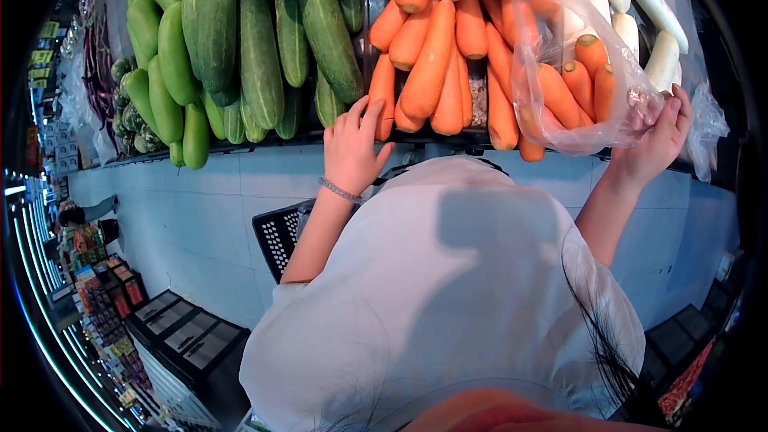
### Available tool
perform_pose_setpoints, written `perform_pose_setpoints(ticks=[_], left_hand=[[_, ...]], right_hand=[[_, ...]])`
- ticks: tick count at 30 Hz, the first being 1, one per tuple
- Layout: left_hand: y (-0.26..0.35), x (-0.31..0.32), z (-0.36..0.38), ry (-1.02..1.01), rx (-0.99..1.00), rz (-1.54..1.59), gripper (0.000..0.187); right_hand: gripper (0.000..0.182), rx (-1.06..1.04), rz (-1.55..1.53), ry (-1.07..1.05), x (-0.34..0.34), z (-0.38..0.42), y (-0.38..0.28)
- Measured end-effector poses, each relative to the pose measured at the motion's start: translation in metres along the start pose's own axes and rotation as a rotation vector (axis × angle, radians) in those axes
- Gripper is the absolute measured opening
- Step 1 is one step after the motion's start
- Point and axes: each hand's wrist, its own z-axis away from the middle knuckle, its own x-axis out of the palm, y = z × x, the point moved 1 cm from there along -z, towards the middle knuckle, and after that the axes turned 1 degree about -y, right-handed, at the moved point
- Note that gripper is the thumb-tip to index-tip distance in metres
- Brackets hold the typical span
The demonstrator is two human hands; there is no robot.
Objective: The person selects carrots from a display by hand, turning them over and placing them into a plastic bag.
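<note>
My right hand pinches the gathered rim of a clear plastic bag at the right of the display. Several carrots lie inside the bag, their stem ends showing through the film. At the front edge of the display rests my left hand, its thumb apart from the fingers and nothing in its grasp. Its fingertips are right beside a loose carrot at the left side of the heap. More orange carrots are piled between my two hands.
Green cucumbers and smooth pale-green gourds fill the left of the display. White radishes lie behind the bag, with crumpled plastic at far right. A black perforated basket is below my left arm.
</note>
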Motion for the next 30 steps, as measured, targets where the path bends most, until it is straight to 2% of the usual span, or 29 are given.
perform_pose_setpoints(ticks=[4, 7, 8, 11, 13, 17, 20, 23, 24, 28, 30], left_hand=[[0.001, -0.002, -0.001, 0.072, -0.007, 0.106, 0.057], [-0.002, -0.023, -0.020, 0.179, 0.025, 0.100, 0.043], [-0.002, -0.032, -0.030, 0.246, 0.049, 0.146, 0.033], [-0.002, -0.059, -0.066, 0.264, 0.094, 0.242, 0.035], [0.003, -0.081, -0.098, 0.369, 0.220, 0.083, 0.045], [0.010, -0.100, -0.183, 0.520, 0.267, -0.155, 0.056], [-0.003, -0.072, -0.249, 0.439, 0.247, -0.401, 0.058], [0.003, -0.064, -0.271, 0.344, 0.164, -0.575, 0.055], [0.004, -0.064, -0.277, 0.315, 0.160, -0.607, 0.048], [0.007, -0.064, -0.280, 0.302, 0.225, -0.627, 0.027], [0.005, -0.064, -0.278, 0.337, 0.295, -0.691, 0.033]], right_hand=[[0.019, 0.001, 0.015, 0.023, 0.004, -0.002, 0.000], [0.019, 0.025, 0.004, -0.007, 0.001, -0.001, 0.003], [0.019, 0.035, -0.003, -0.034, -0.003, -0.001, 0.005], [0.017, 0.049, -0.019, -0.063, 0.000, -0.001, 0.003], [0.017, 0.059, -0.061, -0.095, -0.002, 0.000, 0.004], [0.017, 0.085, -0.112, -0.132, -0.007, 0.004, -0.002], [0.016, 0.094, -0.144, -0.091, -0.007, 0.007, -0.008], [0.015, 0.086, -0.148, -0.061, -0.014, 0.012, -0.011], [0.015, 0.083, -0.133, -0.046, -0.018, 0.013, -0.012], [0.016, 0.080, -0.116, 0.007, -0.024, 0.015, -0.014], [0.016, 0.075, -0.119, 0.004, -0.030, 0.014, -0.012]])
